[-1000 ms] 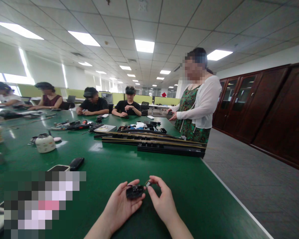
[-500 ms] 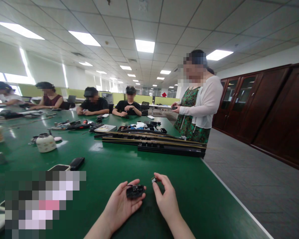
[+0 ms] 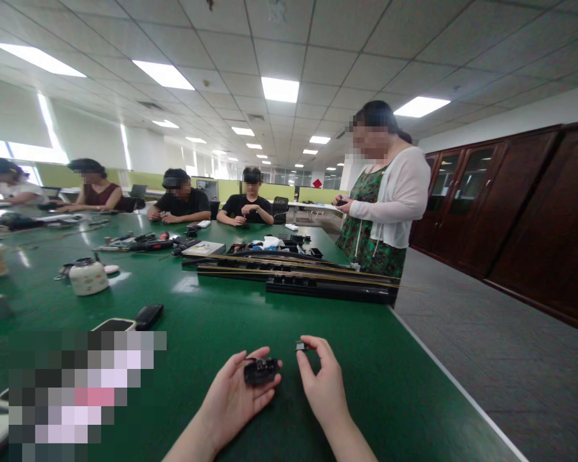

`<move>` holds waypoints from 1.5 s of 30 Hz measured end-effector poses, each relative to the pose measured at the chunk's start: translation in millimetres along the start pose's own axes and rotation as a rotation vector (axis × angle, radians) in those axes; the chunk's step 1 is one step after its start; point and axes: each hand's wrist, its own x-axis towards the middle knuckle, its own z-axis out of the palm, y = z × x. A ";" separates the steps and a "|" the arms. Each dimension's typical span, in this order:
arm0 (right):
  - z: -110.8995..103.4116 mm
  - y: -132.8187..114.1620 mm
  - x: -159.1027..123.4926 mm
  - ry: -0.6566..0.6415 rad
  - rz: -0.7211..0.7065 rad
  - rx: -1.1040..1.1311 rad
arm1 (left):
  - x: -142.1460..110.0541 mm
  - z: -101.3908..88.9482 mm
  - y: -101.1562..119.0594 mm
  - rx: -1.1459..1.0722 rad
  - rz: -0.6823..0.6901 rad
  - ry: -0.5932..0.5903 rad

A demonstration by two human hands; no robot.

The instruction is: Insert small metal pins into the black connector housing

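Observation:
My left hand (image 3: 234, 404), palm up, cradles a small black device (image 3: 261, 370) with metallic parts on its upper face; its exact kind is not clear. The fingers curl loosely beneath and beside it. To the right, my right hand (image 3: 324, 382) pinches a tiny grey-and-black block (image 3: 300, 346) between thumb and index finger. A short gap separates this piece from the black device. Both hands hover over the near part of the green table (image 3: 212, 333).
Long black rails (image 3: 332, 289) with thin brass-coloured rods lie across the table ahead. At left are a white pot (image 3: 89, 277), a phone (image 3: 115, 325) and a black case (image 3: 149, 316). A person (image 3: 388, 186) stands at the right edge; several others sit at the far side.
My right hand has turned the small block slightly and shifted it a little right. My left hand stays where it was. The standing person's head and hands have moved slightly.

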 end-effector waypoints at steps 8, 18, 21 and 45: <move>2.7 -1.4 -2.6 -0.109 0.057 -0.001 | 1.2 0.8 -1.6 0.000 0.001 0.002; 7.5 -18.6 -7.9 -0.323 0.139 0.188 | 0.7 4.3 -3.8 -0.059 -0.014 -0.013; 7.6 -21.0 -7.9 -0.337 0.147 0.229 | 0.8 3.8 -4.1 -0.067 -0.020 -0.020; 11.1 -13.0 -11.4 -0.515 0.080 -0.043 | 4.7 2.3 -9.2 0.004 -0.036 0.091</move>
